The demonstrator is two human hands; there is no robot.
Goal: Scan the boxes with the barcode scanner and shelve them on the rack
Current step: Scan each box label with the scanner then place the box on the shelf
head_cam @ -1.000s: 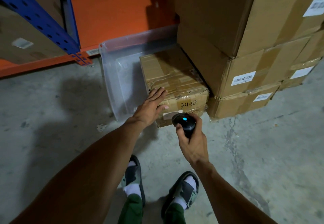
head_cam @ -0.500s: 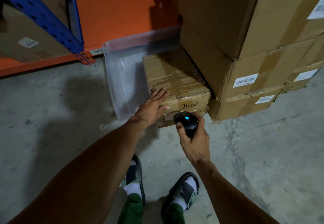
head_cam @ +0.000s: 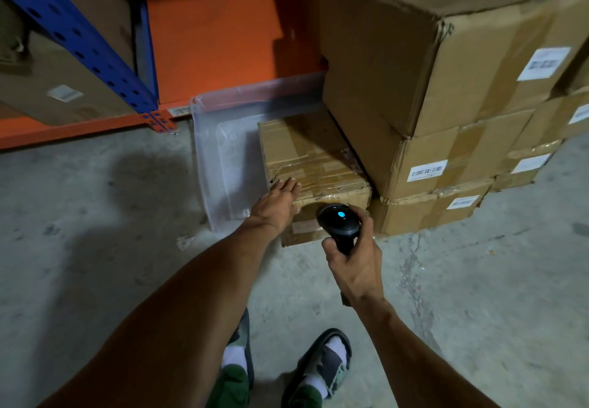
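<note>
A small taped cardboard box [head_cam: 315,165] sits on the concrete floor beside a stack of bigger cartons. My left hand [head_cam: 279,205] lies flat on its near left corner, fingers stretched over the top edge. My right hand [head_cam: 353,259] grips a black barcode scanner [head_cam: 339,221] with a blue light on top; the scanner's head is held close to the box's front face and hides part of it. The rack [head_cam: 105,56], with blue uprights and orange beams, stands at the upper left.
A clear plastic bin [head_cam: 223,158] rests left of the small box, against the rack. Large labelled cartons [head_cam: 446,95] are stacked on the right. More cartons [head_cam: 54,88] fill the rack's lowest shelf. My sandalled feet [head_cam: 318,366] stand on concrete below.
The scanner has moved up and nearer to the box's front, now covering the handwritten number. My left hand stays on the box's corner. The view has shifted slightly.
</note>
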